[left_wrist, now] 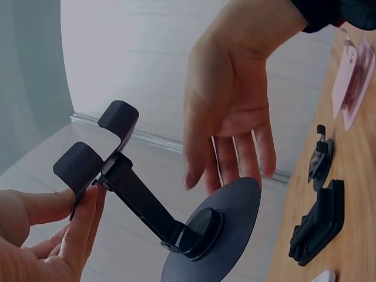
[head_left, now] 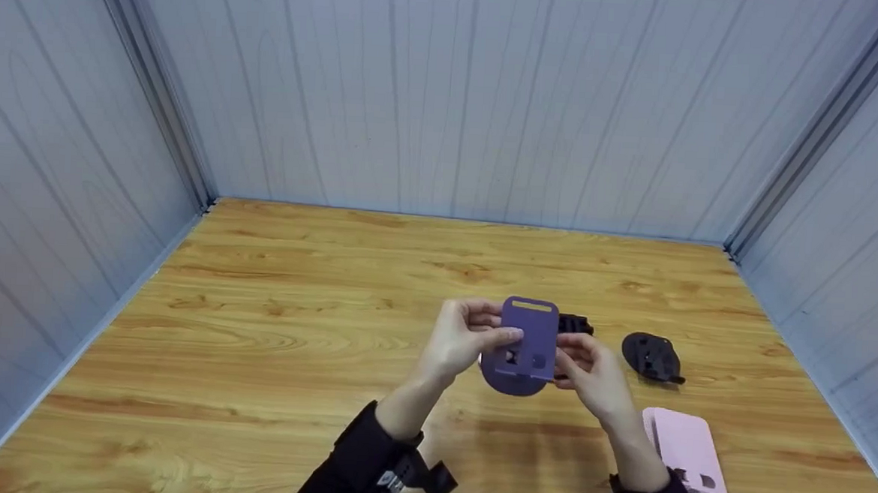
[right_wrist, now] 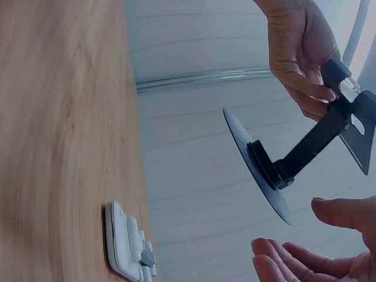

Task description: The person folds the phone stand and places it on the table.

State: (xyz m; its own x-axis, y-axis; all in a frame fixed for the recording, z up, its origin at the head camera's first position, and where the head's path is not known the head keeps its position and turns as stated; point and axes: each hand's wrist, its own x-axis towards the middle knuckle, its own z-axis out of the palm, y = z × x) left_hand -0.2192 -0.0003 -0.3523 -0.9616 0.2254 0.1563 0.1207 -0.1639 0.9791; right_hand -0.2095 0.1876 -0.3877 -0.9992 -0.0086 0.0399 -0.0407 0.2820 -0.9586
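A dark purple phone stand (head_left: 531,326) is held up off the table, its hinged arm (left_wrist: 144,200) unfolded between the slotted plate and the round base (right_wrist: 252,161). My left hand (head_left: 452,345) pinches the plate by its side, thumb on the front face. Beside the stand's right side is my right hand (head_left: 590,371). In the right wrist view its fingers (right_wrist: 305,264) are loosely extended next to the round base, with a gap between them and the stand. The base hangs below the plate, tilted in both wrist views.
On the wooden table (head_left: 290,359), a folded black stand (head_left: 651,357) and a pink stand (head_left: 688,447) lie at the right. Another black stand (left_wrist: 320,223) lies behind the right hand. A white stand (right_wrist: 129,244) is mostly hidden in the head view. Panelled walls (head_left: 447,97) enclose the table.
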